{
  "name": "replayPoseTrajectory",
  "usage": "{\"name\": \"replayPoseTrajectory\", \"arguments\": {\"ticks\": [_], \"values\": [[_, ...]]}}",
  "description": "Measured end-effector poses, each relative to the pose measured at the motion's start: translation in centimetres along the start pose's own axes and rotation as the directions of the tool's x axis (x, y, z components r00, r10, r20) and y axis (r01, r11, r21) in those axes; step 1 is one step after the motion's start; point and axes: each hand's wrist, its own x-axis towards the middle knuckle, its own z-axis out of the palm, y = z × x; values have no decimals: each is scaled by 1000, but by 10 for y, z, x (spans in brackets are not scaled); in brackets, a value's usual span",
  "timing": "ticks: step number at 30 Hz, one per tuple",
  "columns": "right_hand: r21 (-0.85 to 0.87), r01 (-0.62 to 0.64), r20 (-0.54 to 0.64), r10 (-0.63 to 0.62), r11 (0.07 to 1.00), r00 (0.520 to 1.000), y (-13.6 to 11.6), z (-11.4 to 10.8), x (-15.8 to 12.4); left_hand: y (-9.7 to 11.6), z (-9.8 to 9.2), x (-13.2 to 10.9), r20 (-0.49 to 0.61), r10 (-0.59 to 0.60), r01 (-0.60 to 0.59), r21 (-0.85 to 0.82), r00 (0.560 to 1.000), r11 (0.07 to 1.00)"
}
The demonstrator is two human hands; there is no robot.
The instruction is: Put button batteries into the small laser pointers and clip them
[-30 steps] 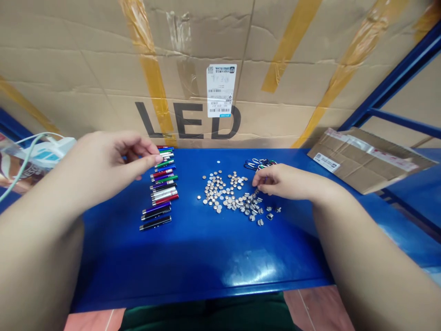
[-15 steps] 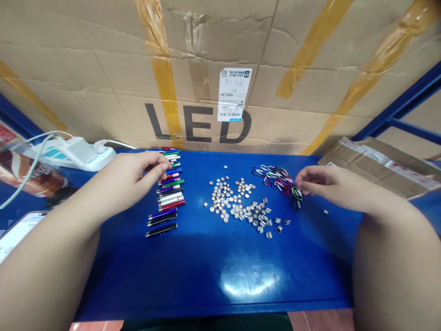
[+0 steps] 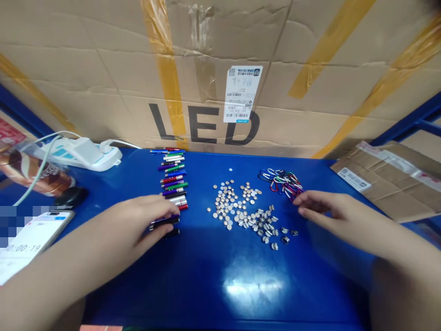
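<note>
L hand [image 3: 144, 221], fingers curled on dark pen lights [image 3: 164, 223], grip unclear, R hand [image 3: 327, 209], fingers spread, beside carabiners [image 3: 280, 184]

**Penlights, button cells, carabiners: 3 loose groups**
Penlights [image 3: 173, 177]: red/blue/green/purple/black/silver tubes, lying side by side in long column, L of cells, lowest ones part hidden. Button cells [image 3: 234, 207]: silver discs, flat in wide scatter, few strays lower R. Carabiners [image 3: 280, 183]: multicolor tangled clump, upper R of cells, all touching.
</note>
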Motion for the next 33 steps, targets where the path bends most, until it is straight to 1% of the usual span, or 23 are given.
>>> {"name": "replayPoseTrajectory", "arguments": {"ticks": [2,5,8,9,10,13,16,19,21,23,24,26,27,28,30,32,33], "values": [[-7,13,-46,-13,1000,999,-7,6,-9,1,8,-14,-51,-32,33,24,998,999],[25,-1,-130,5,1000,992,-19,18,-24,-1,23,-29,-73,-24,27,43,997,999],[43,-51,-194,58,998,979,-27,32,-36,-2,42,-36,-79,-18,21,28,997,999],[38,-59,-212,66,998,975,-28,37,-40,-2,48,-37,-93,-25,27,17,995,1000],[28,-58,-229,63,998,971,-27,42,-43,-1,53,-39,-134,-35,36,7,990,999],[-1,-8,-288,8,1000,958,-22,57,-53,3,63,-42,-159,-29,23,-37,987,999],[-2,67,-355,-63,998,933,-20,71,-63,12,65,-45,-178,-26,13,-73,984,997],[-49,145,-406,-152,988,901,-27,78,-67,29,67,-49,-188,-81,51,-160,979,986],[-105,191,-392,-218,976,894,-36,77,-64,45,71,-51,-172,-102,53,-273,980,961],[-154,238,-332,-277,959,902,-46,73,-55,62,79,-51,-131,-130,63,-424,983,903],[-175,264,-297,-306,949,904,-51,71,-48,70,83,-51,-83,-134,73,-512,988,856],[-225,304,-236,-355,926,905,-60,68,-33,82,92,-48,38,-107,103,-705,993,701],[-256,316,-211,-372,914,904,-64,67,-25,86,95,-46,88,-101,132,-771,991,623],[-283,325,-182,-383,903,906,-68,68,-18,88,97,-44,111,-103,150,-814,988,561],[-312,360,-132,-415,879,900,-79,72,-8,88,98,-40,103,-117,146,-870,988,471],[-340,401,-85,-453,850,887,-90,80,-2,86,97,-38,88,-130,135,-895,988,426],[-367,410,-74,-466,835,882,-95,84,-1,85,95,-37,73,-144,129,-895,987,427]]}}
